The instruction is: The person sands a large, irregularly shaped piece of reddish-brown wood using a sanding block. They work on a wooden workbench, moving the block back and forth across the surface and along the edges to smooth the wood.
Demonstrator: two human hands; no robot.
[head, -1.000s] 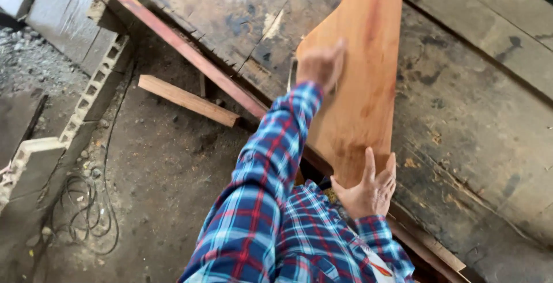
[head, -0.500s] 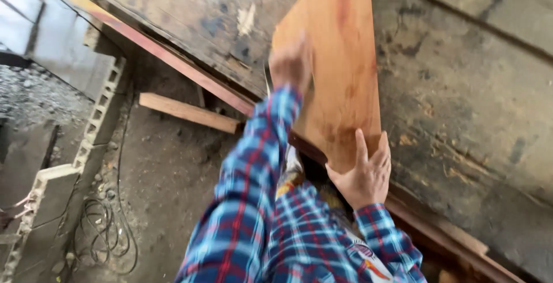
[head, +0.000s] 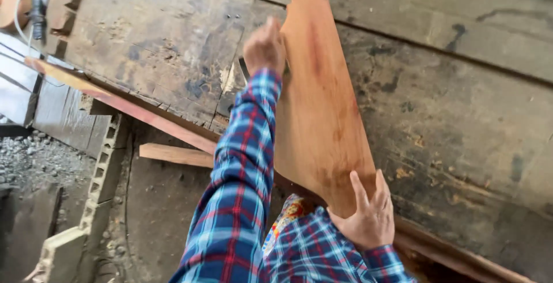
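I have one reddish-brown board lying flat on the worn workbench, its length running away from me and its near end reaching the bench's front edge. My left hand is closed over the board's left edge, far up its length, though blur keeps me from reading the fingers exactly. My right hand has its fingers spread wide, palm pressed against the board's near end at the bench edge.

Status, as I judge it: the board is fully carried by the bench and under both hands; final position looks unsettled, since the near end sits at the very lip of the bench.

Count: one board in hand; one bench top of heavy dark planks; one loose timber offcut on the dirt floor below the bench's front edge, left of my arm; one hollow-block wall further left; one corded tool at the bench's far left corner.
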